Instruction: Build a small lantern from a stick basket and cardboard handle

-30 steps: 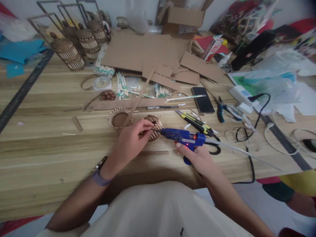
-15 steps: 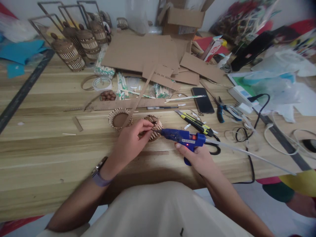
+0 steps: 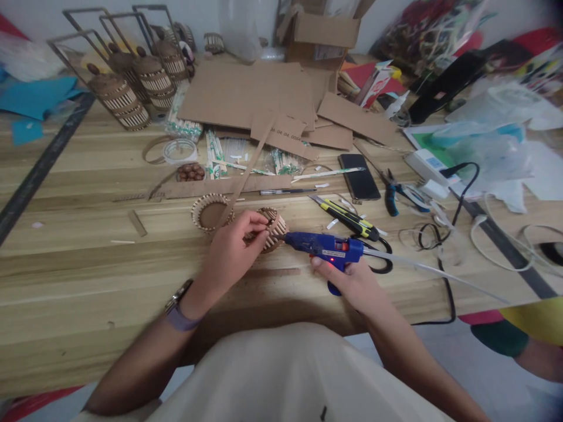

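Tabletop [image 3: 109, 281], pale wood: carries all that we list.
Cardboard sheets [image 3: 215, 97], layered, toward the far edge; we suppose they lie there to keep out of the hands' way.
Lidded canisters [image 3: 127, 108], slatted, tall-handled, grouped at the far left corner, perhaps for safe standing.
Right hand [image 3: 358, 284]: fingers wrapped round the handle of a blue glue gun [image 3: 303, 241], gripping it; the nozzle points toward the left edge, we judge to bring its tip to the work.
Left hand [image 3: 233, 249]: thumb and fingers drawn near each other at a slatted cup [image 3: 280, 223], seemingly steadying it; whether they close on its wall, we cannot tell.
Said cup: midway between left and right edges, nearer the front edge, partly hidden.
Open slatted ring [image 3: 197, 211]: just left of the cup, apparently within reach.
Brown beads [image 3: 190, 172]: beyond the ring, clustered, perhaps against rolling.
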Motion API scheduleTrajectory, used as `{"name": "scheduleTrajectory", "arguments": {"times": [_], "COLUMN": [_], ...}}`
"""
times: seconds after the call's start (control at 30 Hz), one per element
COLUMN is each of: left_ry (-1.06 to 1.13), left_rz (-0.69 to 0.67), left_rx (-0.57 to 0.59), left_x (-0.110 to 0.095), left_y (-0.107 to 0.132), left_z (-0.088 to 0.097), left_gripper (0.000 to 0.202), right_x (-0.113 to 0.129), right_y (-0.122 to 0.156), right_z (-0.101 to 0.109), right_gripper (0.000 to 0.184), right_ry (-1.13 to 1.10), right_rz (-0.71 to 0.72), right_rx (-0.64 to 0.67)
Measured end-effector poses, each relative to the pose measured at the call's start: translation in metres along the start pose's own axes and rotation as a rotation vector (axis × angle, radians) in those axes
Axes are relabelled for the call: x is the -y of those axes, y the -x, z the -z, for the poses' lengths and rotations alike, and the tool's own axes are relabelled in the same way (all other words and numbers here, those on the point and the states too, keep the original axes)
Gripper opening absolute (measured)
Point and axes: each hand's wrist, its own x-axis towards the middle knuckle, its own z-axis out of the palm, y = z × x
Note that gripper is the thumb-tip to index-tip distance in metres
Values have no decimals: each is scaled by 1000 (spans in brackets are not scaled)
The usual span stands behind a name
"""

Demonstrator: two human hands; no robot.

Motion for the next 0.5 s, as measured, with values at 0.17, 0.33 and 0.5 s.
{"name": "scheduleTrajectory", "arguments": {"times": [0.17,0.33,0.5], "left_ry": [-10,1,-15], "left_rz": [5,19,13], "left_rx": [-38,-61,-83], "left_x": [-1,-1,2], "left_y": [-1,-1,0], "left_z": [-2,-3,-5], "left_gripper": [8,11,12], "right_x": [-1,0,1], "right_y": [2,2,1], "right_z": [0,0,-1], "right_gripper": [29,27,28], "right_ry": [-16,-33,-57], "right_rz": [-36,-28,-26], "right_rx": [5,7,36]}}
